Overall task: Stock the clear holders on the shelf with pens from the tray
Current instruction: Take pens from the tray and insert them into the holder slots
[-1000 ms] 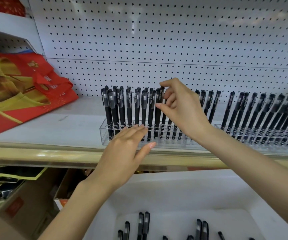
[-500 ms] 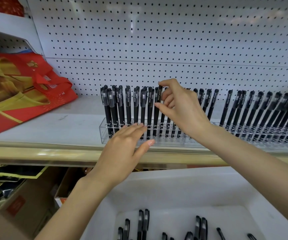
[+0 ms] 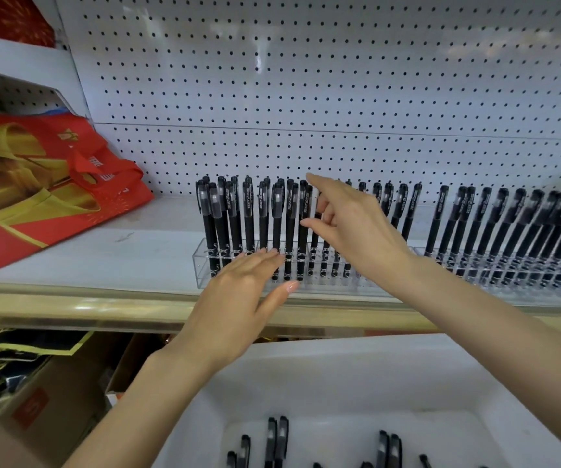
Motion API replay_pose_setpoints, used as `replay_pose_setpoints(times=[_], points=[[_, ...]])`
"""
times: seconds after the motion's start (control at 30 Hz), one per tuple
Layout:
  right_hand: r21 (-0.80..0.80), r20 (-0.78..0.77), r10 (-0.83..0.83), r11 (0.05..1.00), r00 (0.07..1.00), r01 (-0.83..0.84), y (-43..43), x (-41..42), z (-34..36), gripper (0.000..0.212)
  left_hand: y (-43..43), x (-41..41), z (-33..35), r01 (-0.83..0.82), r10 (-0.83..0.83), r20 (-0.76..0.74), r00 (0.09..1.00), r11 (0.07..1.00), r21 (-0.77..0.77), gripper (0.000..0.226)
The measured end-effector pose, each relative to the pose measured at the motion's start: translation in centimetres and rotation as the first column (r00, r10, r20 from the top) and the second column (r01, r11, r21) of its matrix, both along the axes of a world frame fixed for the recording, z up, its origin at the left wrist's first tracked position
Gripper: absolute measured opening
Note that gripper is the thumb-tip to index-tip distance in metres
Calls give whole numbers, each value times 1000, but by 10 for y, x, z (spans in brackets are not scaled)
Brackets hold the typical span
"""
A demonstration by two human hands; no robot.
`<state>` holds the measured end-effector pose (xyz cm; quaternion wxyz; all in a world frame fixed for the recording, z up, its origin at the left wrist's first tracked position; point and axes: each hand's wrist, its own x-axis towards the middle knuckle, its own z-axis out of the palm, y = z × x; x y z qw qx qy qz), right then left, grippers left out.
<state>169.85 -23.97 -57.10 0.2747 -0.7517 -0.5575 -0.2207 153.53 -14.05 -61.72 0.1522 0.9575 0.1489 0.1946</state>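
My right hand [image 3: 350, 228] has let go of the pen [image 3: 307, 199] it was pinching by the cap. The grip has opened. My index finger [image 3: 319, 185] is now stretched out up and left, the thumb sticks out just beside the pen, and the other fingers are loosely curled on nothing. The pen now stands on its own in the clear holder [image 3: 203, 265], in line with its neighbours.
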Motion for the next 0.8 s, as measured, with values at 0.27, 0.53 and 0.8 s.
replay_pose_setpoints(times=[0.27, 0.53, 0.8], points=[[-64, -31, -10, 998, 999, 8, -16, -1, 26, 71, -4, -6, 20, -2, 13, -106, 994, 995, 100, 64], [-273, -120, 5, 961, 993, -38, -95, -40, 12, 64, -67, -48, 4, 62, -50, 72, 996, 982, -178, 61], [-638, -521, -160, 725, 839, -258, -190, -77, -74, 49, -126, -57, -81, 43, -196, -345, 918, 914, -404, 54]])
